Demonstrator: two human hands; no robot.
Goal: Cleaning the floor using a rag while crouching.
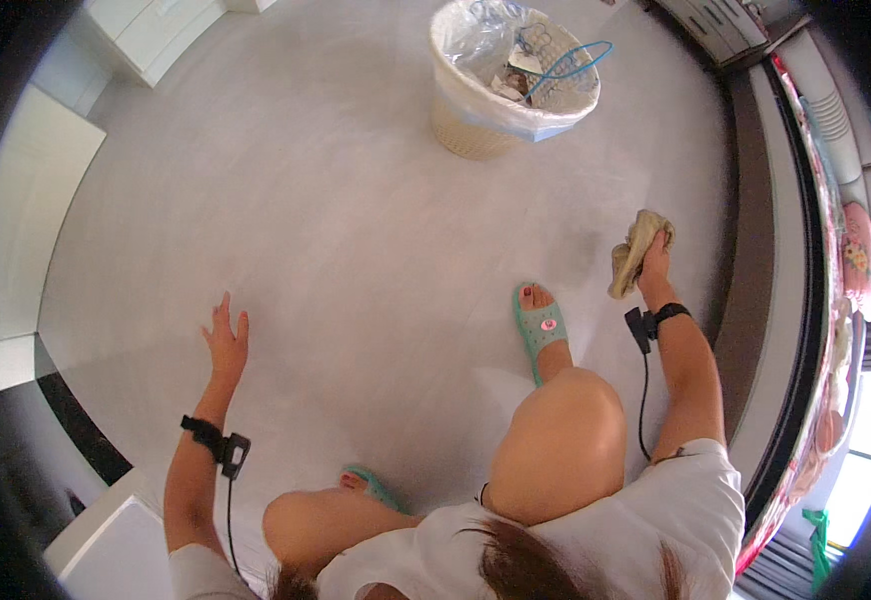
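Note:
In my right hand (pixel 654 264) is a crumpled beige cloth (pixel 638 251), held above the pale grey floor (pixel 345 210) near the bed's side. My left hand (pixel 227 341) is stretched out over the floor on the left, empty, with its fingers spread. Each wrist wears a black strap with a small device and a cable. Between my hands are my bent knees and my feet in green slippers (pixel 540 324).
A lined wicker-pattern waste basket (pixel 473 135) stands ahead, with rubbish and a blue loop inside. White cabinets (pixel 38 195) border the left. A bed (pixel 788 247) with a dark edge runs along the right, with a pink pillow (pixel 858 255) on it.

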